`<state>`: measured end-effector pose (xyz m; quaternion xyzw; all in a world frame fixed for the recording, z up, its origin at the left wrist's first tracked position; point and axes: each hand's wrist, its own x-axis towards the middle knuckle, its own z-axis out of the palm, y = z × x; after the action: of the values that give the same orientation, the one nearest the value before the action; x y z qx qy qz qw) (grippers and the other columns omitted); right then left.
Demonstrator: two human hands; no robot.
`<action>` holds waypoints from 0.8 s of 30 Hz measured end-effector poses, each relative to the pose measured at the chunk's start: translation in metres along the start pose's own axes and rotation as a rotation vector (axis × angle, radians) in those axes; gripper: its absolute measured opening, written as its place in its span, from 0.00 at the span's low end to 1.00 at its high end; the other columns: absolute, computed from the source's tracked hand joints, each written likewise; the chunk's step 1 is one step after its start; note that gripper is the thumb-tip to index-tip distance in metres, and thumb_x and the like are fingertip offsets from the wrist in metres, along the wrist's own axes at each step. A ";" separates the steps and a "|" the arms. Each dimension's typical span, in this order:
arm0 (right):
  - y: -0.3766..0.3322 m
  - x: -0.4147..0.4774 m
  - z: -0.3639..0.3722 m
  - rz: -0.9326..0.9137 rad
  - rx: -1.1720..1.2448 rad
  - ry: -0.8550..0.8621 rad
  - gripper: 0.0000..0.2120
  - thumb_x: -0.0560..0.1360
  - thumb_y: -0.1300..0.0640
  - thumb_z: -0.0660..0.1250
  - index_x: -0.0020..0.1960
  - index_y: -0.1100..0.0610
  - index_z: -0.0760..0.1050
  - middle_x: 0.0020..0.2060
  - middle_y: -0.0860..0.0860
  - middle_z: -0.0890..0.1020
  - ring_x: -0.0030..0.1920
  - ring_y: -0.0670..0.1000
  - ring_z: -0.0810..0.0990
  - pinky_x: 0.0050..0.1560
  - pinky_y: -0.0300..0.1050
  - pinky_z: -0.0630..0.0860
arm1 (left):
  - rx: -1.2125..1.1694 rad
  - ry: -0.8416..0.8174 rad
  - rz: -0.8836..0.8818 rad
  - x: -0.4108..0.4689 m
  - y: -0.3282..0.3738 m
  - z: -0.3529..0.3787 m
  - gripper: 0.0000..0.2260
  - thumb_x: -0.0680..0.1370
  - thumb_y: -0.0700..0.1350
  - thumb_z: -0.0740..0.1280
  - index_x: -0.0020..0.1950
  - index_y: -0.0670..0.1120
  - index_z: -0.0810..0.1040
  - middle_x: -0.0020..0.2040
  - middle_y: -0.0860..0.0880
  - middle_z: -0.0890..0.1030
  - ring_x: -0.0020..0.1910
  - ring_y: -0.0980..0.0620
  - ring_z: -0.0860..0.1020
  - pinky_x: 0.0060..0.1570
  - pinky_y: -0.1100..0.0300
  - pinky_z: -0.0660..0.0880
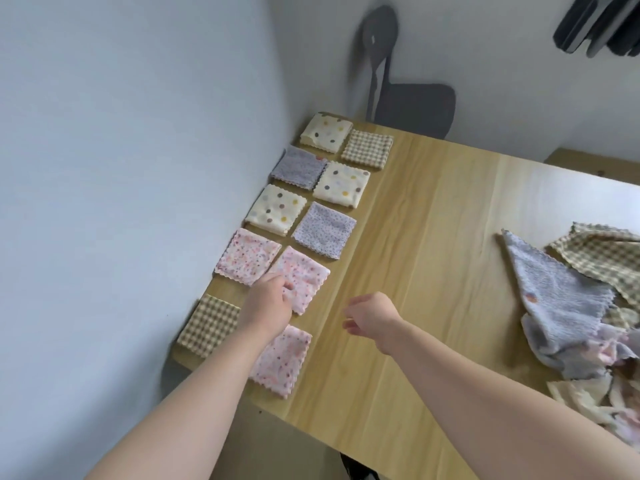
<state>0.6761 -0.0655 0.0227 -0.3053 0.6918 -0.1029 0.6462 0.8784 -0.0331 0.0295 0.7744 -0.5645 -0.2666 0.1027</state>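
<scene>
Nearest, left hand (pixel 268 303) pinches the folded pink cloth (pixel 306 273); right hand (pixel 370 313) hangs loosely curled, empty.

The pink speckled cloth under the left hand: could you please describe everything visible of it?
The pink speckled cloth is a folded square of soft, fleecy-looking fabric, pale pink with red and purple flecks and zigzag edges. It lies flat on the wooden table, in the right-hand row of folded cloths, beside another pink cloth. The left hand covers its near corner, fingers bent onto it; whether they pinch is unclear.
</scene>
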 end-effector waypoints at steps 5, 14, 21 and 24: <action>0.047 -0.045 -0.071 -0.002 -0.029 0.105 0.11 0.77 0.64 0.67 0.58 0.60 0.79 0.47 0.56 0.84 0.39 0.52 0.85 0.45 0.42 0.84 | -0.074 -0.232 0.148 -0.034 0.064 0.056 0.14 0.79 0.37 0.62 0.44 0.54 0.79 0.51 0.55 0.78 0.48 0.52 0.78 0.48 0.59 0.74; 0.151 -0.121 -0.225 0.043 0.063 0.446 0.06 0.77 0.64 0.68 0.52 0.60 0.80 0.45 0.58 0.85 0.38 0.53 0.85 0.42 0.46 0.84 | -0.155 -0.578 0.312 -0.099 0.209 0.144 0.13 0.78 0.38 0.62 0.44 0.54 0.81 0.42 0.55 0.80 0.39 0.54 0.78 0.40 0.63 0.74; 0.207 -0.156 -0.325 0.024 0.219 0.518 0.04 0.76 0.66 0.71 0.51 0.62 0.81 0.40 0.60 0.85 0.36 0.54 0.82 0.45 0.52 0.84 | -0.148 -0.617 0.370 -0.141 0.306 0.189 0.13 0.76 0.38 0.64 0.40 0.55 0.80 0.42 0.58 0.81 0.44 0.55 0.79 0.41 0.66 0.71; 0.226 -0.157 -0.377 -0.026 0.228 0.493 0.03 0.78 0.64 0.69 0.51 0.60 0.81 0.43 0.59 0.86 0.38 0.53 0.84 0.47 0.52 0.85 | -0.164 -0.578 0.337 -0.161 0.351 0.215 0.13 0.76 0.39 0.65 0.39 0.56 0.80 0.44 0.58 0.82 0.47 0.56 0.80 0.45 0.64 0.73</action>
<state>0.2469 0.1059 0.0854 -0.2052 0.8081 -0.2598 0.4872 0.4412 0.0273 0.0589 0.5521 -0.6667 -0.4988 0.0430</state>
